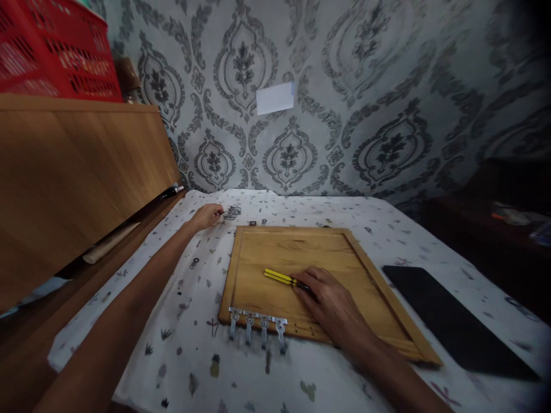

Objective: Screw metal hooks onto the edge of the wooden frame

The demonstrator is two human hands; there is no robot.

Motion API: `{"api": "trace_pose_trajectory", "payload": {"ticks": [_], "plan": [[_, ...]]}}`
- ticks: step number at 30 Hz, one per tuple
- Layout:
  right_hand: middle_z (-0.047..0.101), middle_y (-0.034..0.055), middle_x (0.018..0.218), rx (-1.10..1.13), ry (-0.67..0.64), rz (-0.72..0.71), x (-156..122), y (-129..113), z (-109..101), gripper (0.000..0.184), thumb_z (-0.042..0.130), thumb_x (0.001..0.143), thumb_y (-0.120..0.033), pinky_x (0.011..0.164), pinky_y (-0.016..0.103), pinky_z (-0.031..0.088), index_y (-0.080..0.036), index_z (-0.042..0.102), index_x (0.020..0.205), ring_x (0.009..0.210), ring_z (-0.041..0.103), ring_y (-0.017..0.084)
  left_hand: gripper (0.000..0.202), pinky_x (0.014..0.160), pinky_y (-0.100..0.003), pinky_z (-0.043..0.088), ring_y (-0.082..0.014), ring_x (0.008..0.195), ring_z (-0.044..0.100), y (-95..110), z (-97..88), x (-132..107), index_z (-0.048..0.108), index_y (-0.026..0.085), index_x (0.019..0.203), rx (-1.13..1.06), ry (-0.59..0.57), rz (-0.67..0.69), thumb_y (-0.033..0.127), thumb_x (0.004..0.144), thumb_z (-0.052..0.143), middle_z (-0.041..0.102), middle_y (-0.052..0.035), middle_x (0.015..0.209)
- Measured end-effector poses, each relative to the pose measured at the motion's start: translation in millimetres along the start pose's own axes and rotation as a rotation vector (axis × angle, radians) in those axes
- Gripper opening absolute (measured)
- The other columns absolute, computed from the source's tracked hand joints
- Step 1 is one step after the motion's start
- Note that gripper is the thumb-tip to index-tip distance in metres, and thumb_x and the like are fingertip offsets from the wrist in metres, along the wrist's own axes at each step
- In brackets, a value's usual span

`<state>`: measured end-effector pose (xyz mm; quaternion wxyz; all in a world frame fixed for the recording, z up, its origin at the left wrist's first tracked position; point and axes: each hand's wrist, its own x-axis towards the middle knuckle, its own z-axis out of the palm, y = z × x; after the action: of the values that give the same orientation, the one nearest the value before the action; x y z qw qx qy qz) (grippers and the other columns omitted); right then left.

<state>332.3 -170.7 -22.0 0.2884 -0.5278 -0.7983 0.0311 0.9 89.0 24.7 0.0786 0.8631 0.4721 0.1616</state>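
My left hand (209, 217) reaches to the far left of the cloth, its fingers pinched together at a small pile of metal pieces (233, 213). What sits between the fingertips is too small to make out. My right hand (329, 298) is closed around the dark end of a slim yellow-and-black tool (279, 276), whose yellow end points left. This hand rests over a framed wooden panel (293, 249) lying flat. Several silver metal brackets (264, 324) sit in a row along the panel's near left edge, their lower ends sticking out past it.
A white patterned cloth (193, 344) covers the table. Right of the panel lies a flat black slab (451, 321). A wooden cabinet (81, 183) with a red basket (60, 54) on top stands at the left. Behind is a patterned wall (288, 155) bearing a white paper (275, 98).
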Motion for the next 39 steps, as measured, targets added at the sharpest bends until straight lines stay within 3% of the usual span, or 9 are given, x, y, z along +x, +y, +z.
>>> {"api": "trace_pose_trajectory", "payload": {"ticks": [7,11,15,18,21,23,27,32,39], "plan": [[0.069,0.0079,0.089,-0.003,0.002,-0.012,3,-1,-1,0.022,0.051,0.092,-0.018,0.078,0.037,0.052,-0.02,0.071,0.1,0.086,0.064,0.024,0.036,0.087,-0.041,0.057,-0.0201,0.103,0.063,38,-7.8,-24,0.057,0.014,0.123,-0.171,0.032,-0.036,0.037,0.095,0.059,0.061,-0.0098,0.12],[0.069,0.0091,0.091,-0.002,0.061,-0.003,3,-1,1,0.022,0.052,0.092,-0.02,0.081,0.041,0.052,-0.021,0.071,0.102,0.089,0.063,0.027,0.031,0.08,-0.035,0.057,-0.0168,0.093,0.064,92,-7.6,-56,0.06,0.013,0.115,-0.268,0.029,0.063,0.037,0.095,0.059,0.064,-0.0076,0.109],[0.067,0.0136,0.111,0.025,0.194,-0.022,0,-6,-1,0.032,0.05,0.096,-0.024,0.09,0.048,0.052,-0.02,0.061,0.126,0.103,0.062,0.03,0.014,0.071,-0.023,0.051,-0.0116,0.081,0.061,158,-15.0,-90,0.066,0.016,0.099,-0.329,0.04,0.178,0.022,0.087,0.061,0.065,-0.003,0.094],[0.063,0.0129,0.121,0.078,0.257,-0.102,-2,-20,-9,0.046,0.047,0.099,-0.023,0.094,0.045,0.053,-0.023,0.042,0.145,0.111,0.061,0.027,0.017,0.067,-0.02,0.047,-0.0108,0.078,0.06,200,-20.8,-111,0.067,0.017,0.098,-0.372,-0.001,0.219,0.017,0.085,0.057,0.066,-0.0022,0.093],[0.063,0.0121,0.121,0.158,0.327,-0.235,-5,-37,-20,0.054,0.048,0.098,-0.014,0.092,0.04,0.055,-0.027,0.038,0.149,0.11,0.063,0.024,0.012,0.065,-0.02,0.046,-0.011,0.076,0.061,226,-24.2,-123,0.066,0.017,0.092,-0.414,-0.093,0.232,0.018,0.084,0.057,0.067,-0.0017,0.089],[0.065,0.011,0.118,0.247,0.367,-0.313,-7,-45,-26,0.051,0.05,0.096,-0.008,0.09,0.037,0.056,-0.027,0.046,0.143,0.108,0.064,0.022,0.011,0.064,-0.02,0.046,-0.011,0.074,0.061,236,-25.2,-128,0.066,0.016,0.089,-0.447,-0.147,0.231,0.019,0.083,0.057,0.067,-0.0015,0.087],[0.068,0.0076,0.102,0.314,0.369,-0.286,-12,-54,-33,0.028,0.054,0.097,-0.012,0.077,0.031,0.059,-0.024,0.066,0.119,0.09,0.068,0.018,0.021,0.059,-0.021,0.048,-0.014,0.075,0.062,241,-25.4,-131,0.067,0.013,0.093,-0.525,-0.211,0.219,0.026,0.085,0.054,0.066,-0.0044,0.085],[0.071,0.0056,0.092,0.345,0.373,-0.206,-19,-63,-40,0.02,0.052,0.1,-0.02,0.074,0.029,0.059,-0.02,0.069,0.111,0.082,0.069,0.016,0.031,0.055,-0.021,0.05,-0.0111,0.064,0.057,238,-22.9,-132,0.067,0.013,0.091,-0.734,-0.261,0.131,0.042,0.083,0.059,0.062,-0.0026,0.078],[0.069,0.0017,0.081,0.434,0.346,-0.069,-46,-72,-43,0.019,0.055,0.098,-0.023,0.065,0.029,0.056,-0.023,0.072,0.105,0.07,0.065,0.015,0.025,0.059,-0.02,0.043,-0.0088,0.063,0.052,243,-10.4,-131,0.065,0.012,0.08,-0.854,-0.317,0.132,0.037,0.077,0.067,0.061,0.0,0.07]]}}
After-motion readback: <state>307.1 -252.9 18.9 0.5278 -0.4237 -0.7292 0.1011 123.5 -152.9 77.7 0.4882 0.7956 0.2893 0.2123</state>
